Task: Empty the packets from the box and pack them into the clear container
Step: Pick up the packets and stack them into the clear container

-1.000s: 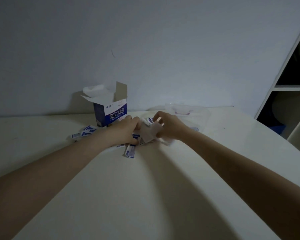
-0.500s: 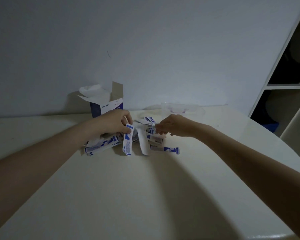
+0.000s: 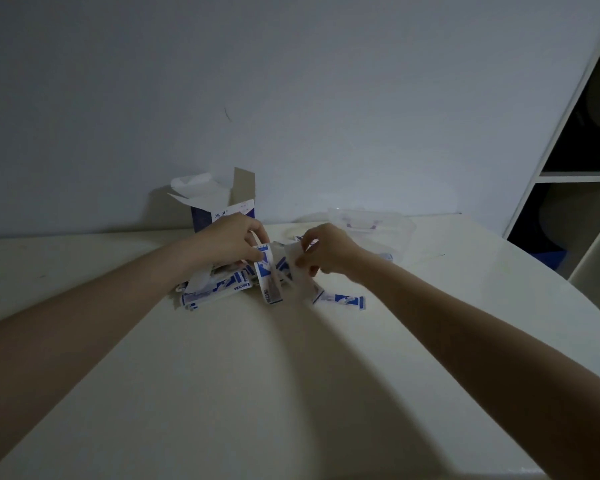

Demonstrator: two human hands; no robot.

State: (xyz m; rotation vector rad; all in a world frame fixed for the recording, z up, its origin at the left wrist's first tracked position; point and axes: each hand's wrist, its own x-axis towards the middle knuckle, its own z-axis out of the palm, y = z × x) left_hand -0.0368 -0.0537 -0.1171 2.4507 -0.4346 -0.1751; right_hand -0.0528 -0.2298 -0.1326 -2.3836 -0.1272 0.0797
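While your left hand pinches an upright packet and your right hand grips pale, blurred packets, gather them into one flat, aligned bundle before you carry them to the clear container, which sits just beyond your right hand near the wall. The packets are slim white sachets with blue print; more lie in a loose pile on the table. The box stands open behind your left hand.
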